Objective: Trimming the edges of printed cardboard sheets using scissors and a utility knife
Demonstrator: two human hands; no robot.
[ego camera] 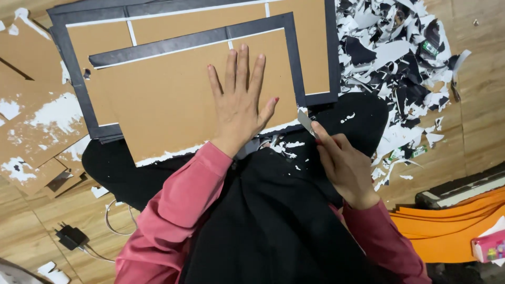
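Note:
A brown cardboard sheet (168, 100) edged with dark tape lies across my lap, on top of a larger taped cardboard panel (310, 47). My left hand (239, 100) presses flat on the sheet, fingers spread. My right hand (342, 163) grips a utility knife (306, 122), its blade at the sheet's lower right edge, just under the dark tape strip (297, 63). Small white paper flakes lie on my black clothing (294, 152).
A heap of torn black and white paper scraps (400, 58) fills the upper right floor. Peeled cardboard pieces (37, 115) lie at left. Orange sheets (452, 226) and a dark long tool (463, 189) sit at right. A black charger plug (71, 236) rests on the wood floor.

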